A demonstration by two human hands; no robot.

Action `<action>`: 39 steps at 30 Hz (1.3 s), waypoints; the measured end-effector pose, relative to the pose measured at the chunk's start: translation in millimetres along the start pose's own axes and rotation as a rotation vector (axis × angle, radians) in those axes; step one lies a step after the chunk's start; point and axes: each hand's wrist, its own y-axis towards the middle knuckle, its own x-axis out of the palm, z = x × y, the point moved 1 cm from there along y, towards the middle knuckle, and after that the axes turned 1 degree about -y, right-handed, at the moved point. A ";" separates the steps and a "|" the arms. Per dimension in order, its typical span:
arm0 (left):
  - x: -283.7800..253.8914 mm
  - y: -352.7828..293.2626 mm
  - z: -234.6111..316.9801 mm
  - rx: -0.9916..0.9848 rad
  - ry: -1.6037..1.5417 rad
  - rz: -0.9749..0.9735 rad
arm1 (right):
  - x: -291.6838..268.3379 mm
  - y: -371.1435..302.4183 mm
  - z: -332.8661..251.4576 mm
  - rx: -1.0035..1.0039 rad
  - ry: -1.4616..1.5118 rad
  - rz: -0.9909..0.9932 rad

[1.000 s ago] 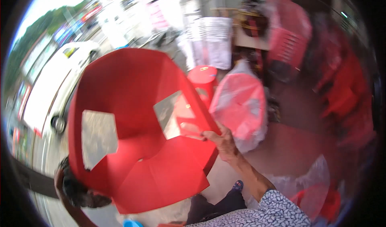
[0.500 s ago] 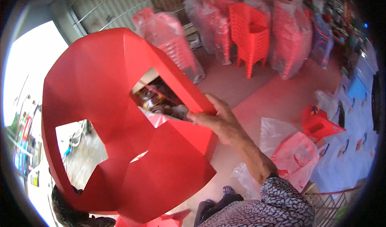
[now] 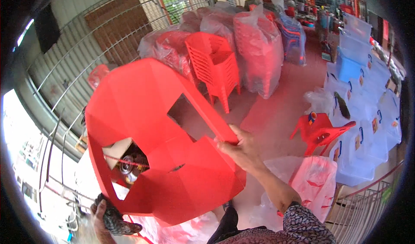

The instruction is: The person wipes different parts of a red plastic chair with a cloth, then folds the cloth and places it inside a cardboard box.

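A red plastic armchair [image 3: 129, 88] fills the middle of the view, tilted, with gaps under its armrests. My right hand [image 3: 244, 151] is closed around the front end of its right armrest. At the lower left my left hand [image 3: 99, 216] grips the chair's left armrest. Dark patterned material [image 3: 116, 221] covers part of that hand, and some of its fingers are hidden. Through the left gap a box with shiny round metal parts [image 3: 127, 166] shows.
A stack of red chairs [image 3: 216, 67] stands ahead, beside plastic-wrapped stacks [image 3: 259, 49]. A small red chair [image 3: 320, 129] sits to the right, near clear storage boxes [image 3: 359, 149]. Pink wrapping [image 3: 315, 181] lies near my right arm. Metal railings [image 3: 363, 205] stand at the lower right.
The view has swung left, so the chair stacks sit further left. The armchair, still held in both hands, appears lower and farther right. More of my left hand shows.
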 end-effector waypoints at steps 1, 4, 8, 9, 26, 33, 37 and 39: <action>24.1 20.8 -6.9 -0.022 -0.011 -0.033 | 1.2 18.7 13.5 0.012 -0.106 -0.022; 57.8 87.2 -16.0 -0.082 0.107 -0.262 | 12.3 65.5 49.8 -0.008 -0.004 0.047; 120.5 150.6 -33.3 -0.088 0.173 -0.166 | 8.4 120.7 79.0 -0.026 -0.083 0.109; 144.4 163.6 -29.8 -0.113 0.186 -0.218 | 1.6 135.7 82.4 -0.040 -0.108 0.143; 569.3 317.7 -34.3 -0.071 -0.222 -0.377 | -292.9 473.6 12.4 -0.212 -0.311 0.376; 715.5 409.3 7.5 0.021 -0.534 -0.553 | -403.7 647.8 -50.3 -0.332 -0.293 0.396; 779.7 482.2 41.9 0.346 -0.446 -0.307 | -443.3 760.7 -66.2 -0.375 -0.188 0.321; 794.7 513.3 74.6 0.572 -0.210 -0.238 | -489.0 853.6 -65.6 -0.409 -0.118 0.157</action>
